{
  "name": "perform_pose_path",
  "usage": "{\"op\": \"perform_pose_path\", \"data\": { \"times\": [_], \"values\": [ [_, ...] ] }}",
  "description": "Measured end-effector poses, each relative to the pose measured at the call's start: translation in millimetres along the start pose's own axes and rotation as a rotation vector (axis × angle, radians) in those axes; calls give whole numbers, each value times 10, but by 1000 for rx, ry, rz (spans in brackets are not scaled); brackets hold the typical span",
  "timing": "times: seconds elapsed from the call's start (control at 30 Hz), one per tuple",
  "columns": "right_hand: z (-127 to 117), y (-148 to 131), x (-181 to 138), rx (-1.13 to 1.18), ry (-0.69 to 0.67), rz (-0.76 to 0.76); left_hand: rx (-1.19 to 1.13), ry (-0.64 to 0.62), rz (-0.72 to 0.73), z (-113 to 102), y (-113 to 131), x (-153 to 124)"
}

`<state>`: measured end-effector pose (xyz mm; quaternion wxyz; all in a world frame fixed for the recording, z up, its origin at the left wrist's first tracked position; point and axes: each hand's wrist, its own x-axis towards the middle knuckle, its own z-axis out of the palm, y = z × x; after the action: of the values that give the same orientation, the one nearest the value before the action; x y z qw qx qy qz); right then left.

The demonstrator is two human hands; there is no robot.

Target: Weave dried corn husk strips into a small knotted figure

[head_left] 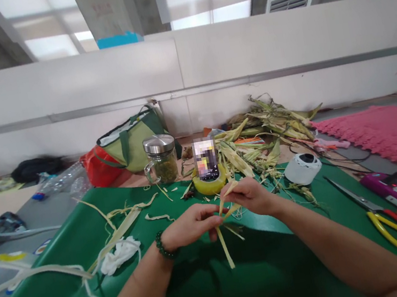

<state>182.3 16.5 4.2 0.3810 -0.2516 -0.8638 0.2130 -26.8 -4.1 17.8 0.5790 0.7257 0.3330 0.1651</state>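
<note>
Narrow, pale yellow husk-like strips [225,249] slant between the left grip [199,223] and right grip [251,194], one flat end hanging down.

Matt husk strip [226,251] — glossy green sheet [64,232]

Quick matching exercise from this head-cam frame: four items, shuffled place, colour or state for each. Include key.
Items
1. Pale strips
2. Phone
3. Jar
4. Scissors

Descriptions
A. Yellow-and-red-handled, at the right
B. Upright at the yellow roll
C. Between the left hand and right hand
D. Clear, silver-lidded

Pairs: 1-C, 2-B, 3-D, 4-A
</note>
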Motion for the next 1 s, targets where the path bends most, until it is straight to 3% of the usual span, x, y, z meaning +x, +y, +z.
{"op": "perform_pose_path", "data": {
  "times": [0.07,0.23,0.37,0.47,0.67,0.87,1.0],
  "values": [
    [2,17,-5,-126,34,7,-142,-21,-60,35,-34,38],
    [-33,82,-18,-416,166,-61,-257,238,-136,76,-85,104],
    [-30,98,-32,-599,229,-192,-361,316,-187,116,-97,140],
    [0,96,-45,-624,212,-222,-427,331,-199,150,-91,165],
    [-27,110,-77,-628,125,-138,-374,338,-175,155,-118,184],
    [-88,122,-60,-677,133,-132,-367,401,-184,128,-138,189],
    [-39,147,-63,-737,165,-117,-355,475,-112,132,-119,190]
  ]
}}
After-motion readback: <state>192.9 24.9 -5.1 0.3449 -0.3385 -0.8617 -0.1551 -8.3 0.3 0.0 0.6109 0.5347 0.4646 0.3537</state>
